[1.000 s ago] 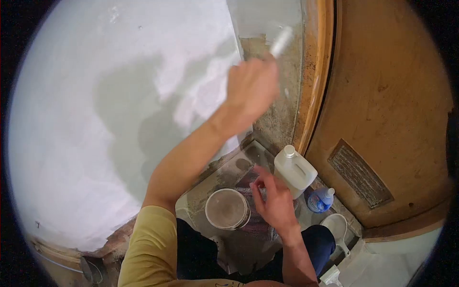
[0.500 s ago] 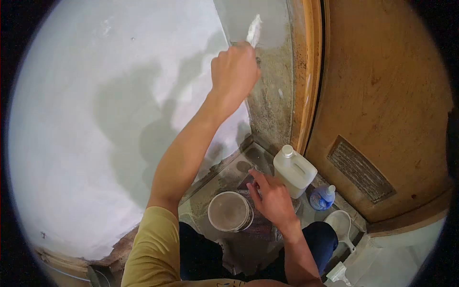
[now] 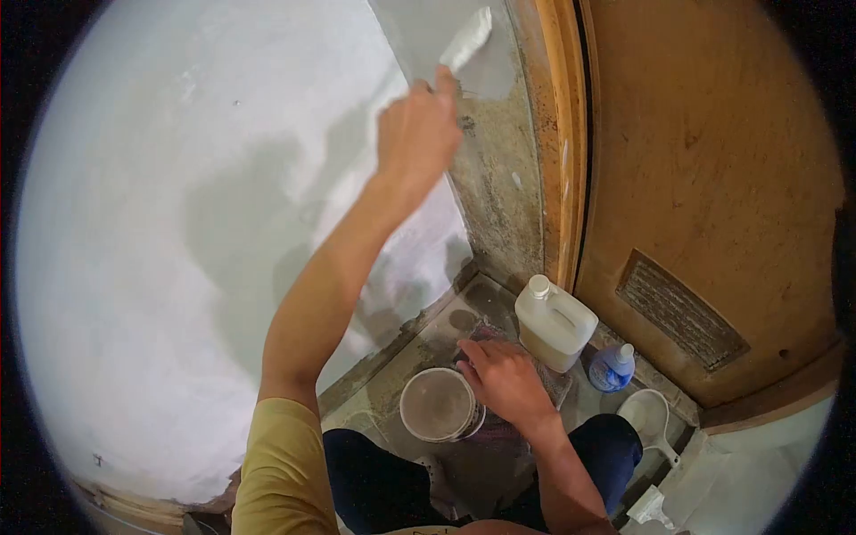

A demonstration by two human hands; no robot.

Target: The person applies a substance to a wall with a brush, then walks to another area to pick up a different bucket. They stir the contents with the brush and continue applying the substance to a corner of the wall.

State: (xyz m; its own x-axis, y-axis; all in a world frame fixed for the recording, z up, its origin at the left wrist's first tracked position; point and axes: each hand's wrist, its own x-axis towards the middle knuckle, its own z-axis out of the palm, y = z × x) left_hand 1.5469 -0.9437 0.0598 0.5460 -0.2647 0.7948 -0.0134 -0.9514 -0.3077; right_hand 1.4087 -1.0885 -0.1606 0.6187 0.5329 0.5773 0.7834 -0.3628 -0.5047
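Note:
My left hand is raised against the narrow wall strip beside the door frame. It is closed around a putty knife whose blade is coated white; its handle is hidden in my fist. Smooth grey plaster covers the upper strip, with rough, stained concrete below. Low down, my right hand hovers by the right rim of a round white bucket. Its fingers are loosely stretched and I see nothing in them.
Right of the bucket stand a white jug and a blue spray-type bottle. Farther right lie a white dipper and a white-smeared scraper. A wooden door bounds the right, a white wall the left.
My left hand has shifted slightly left and up, and the knife blade now tilts to the right against the strip. My right hand has lowered a little beside the bucket. The view has shifted slightly.

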